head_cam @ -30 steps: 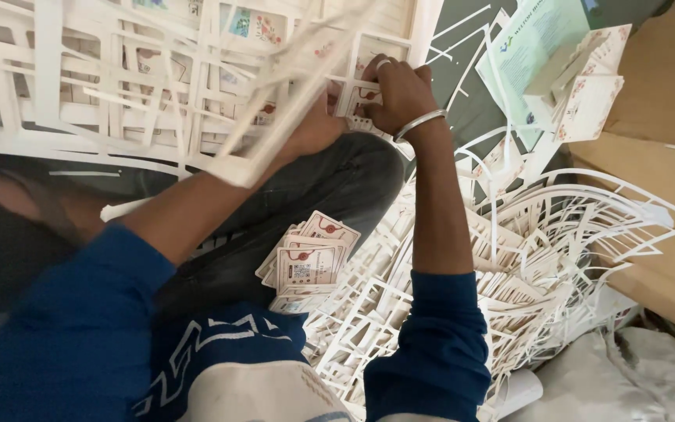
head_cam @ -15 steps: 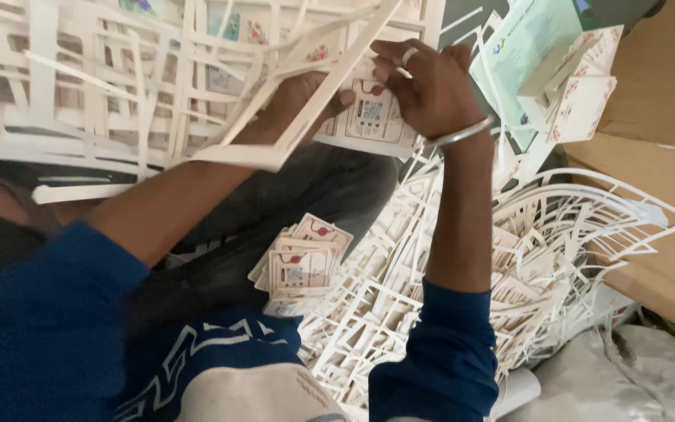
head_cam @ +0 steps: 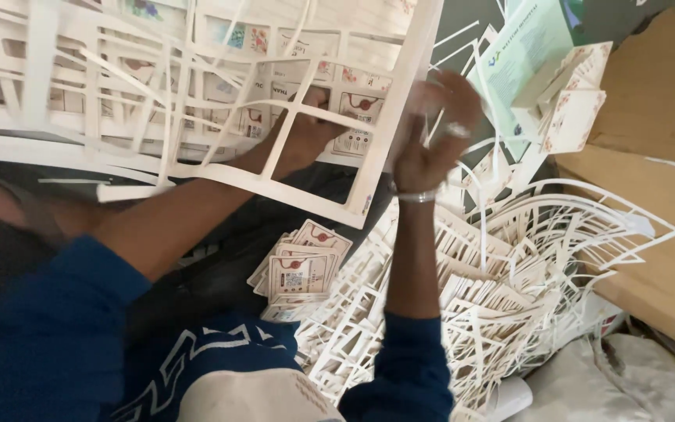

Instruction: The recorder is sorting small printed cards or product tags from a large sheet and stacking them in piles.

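While the right hand (head_cam: pixel 431 129) grips the edge of a white punched card sheet (head_cam: pixel 197 101), left hand (head_cam: pixel 306 129) pinching a printed card behind its lattice; loose card pile (head_cam: pixel 300 270) below both hands; scrap lattice heap (head_cam: pixel 509 297) below right hand

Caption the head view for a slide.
Both hands, left hand and right hand, grip a die-cut white card frame above a pile of punched cards.
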